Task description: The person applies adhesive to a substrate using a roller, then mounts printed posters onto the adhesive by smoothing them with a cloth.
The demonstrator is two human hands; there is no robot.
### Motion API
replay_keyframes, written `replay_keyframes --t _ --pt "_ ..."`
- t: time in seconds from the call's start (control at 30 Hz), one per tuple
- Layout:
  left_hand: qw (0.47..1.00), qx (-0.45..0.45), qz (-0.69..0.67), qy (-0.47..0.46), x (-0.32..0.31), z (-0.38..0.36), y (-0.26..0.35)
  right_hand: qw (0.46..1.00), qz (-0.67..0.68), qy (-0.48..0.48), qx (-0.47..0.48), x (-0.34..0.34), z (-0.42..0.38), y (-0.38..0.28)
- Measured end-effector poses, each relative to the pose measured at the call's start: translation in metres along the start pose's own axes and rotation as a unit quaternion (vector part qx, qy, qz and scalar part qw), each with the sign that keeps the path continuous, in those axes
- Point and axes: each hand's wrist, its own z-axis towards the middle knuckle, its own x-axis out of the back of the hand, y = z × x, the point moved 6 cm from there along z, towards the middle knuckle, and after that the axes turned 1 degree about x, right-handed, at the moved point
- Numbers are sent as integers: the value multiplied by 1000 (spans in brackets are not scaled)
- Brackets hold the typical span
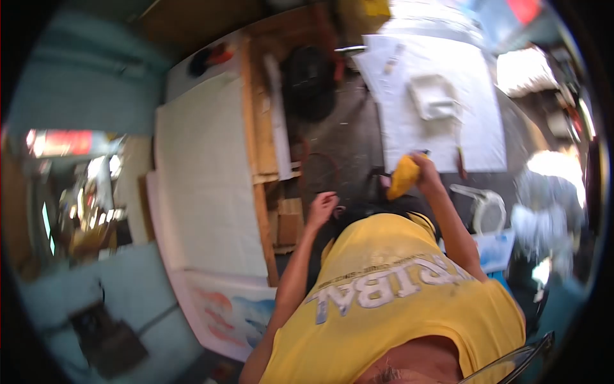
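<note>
Right arm: bent at the elbow, forearm slanting forward and inward. Right hand (pixel 426 169): closed around a yellow cloth (pixel 401 179), which bulges from the inner side of the fist, ahead of the body and near the edge of a white sheet (pixel 476 137).

Left arm: reaching forward, forearm angled slightly inward. Left hand (pixel 324 203): fingers curled, raised just ahead of the waist; from where I stand I cannot tell whether it grips anything. A thin reddish loop (pixel 337 168) shows just beyond it; a wooden frame (pixel 261 221) stands to its left.

Garment: yellow sleeveless shirt (pixel 390 288), white lettering partly lost in folds.

On the sheet: one white tray-like object (pixel 430 96), contents blurred. Beyond the left hand: one black rounded item (pixel 309 83), its kind unclear.

Hidden or cut off: the legs, mostly behind the shirt; the cloth's gripped part, inside the fingers; a pair of glasses (pixel 521 360), only partly in view. The pale objects (pixel 543 205) at far right are too smeared and glaring to identify.
</note>
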Motion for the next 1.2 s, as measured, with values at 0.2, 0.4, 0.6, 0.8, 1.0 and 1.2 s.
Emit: replay_keyframes --t 0.2,0.4,0.6,0.8,1.0,1.2 --pt "984 -132 23 -115 -119 19 166 980 6 -180 -85 -101 -4 -9" --pt "979 -113 167 20 -88 10 155 927 -296 -230 6 -128 39 -10" --pt "878 99 216 415 98 -157 14 519 -581 -378 500 -113 58 -44" --pt "801 313 297 415 176 -384 -113 849 -438 -295 -12 -160 64 29" --pt "819 244 419 306 167 -421 -115 593 -703 -389 43 -316 -18 205" --pt "790 177 557 187 162 -395 -123 320 -696 -614 191 -426 -126 337"
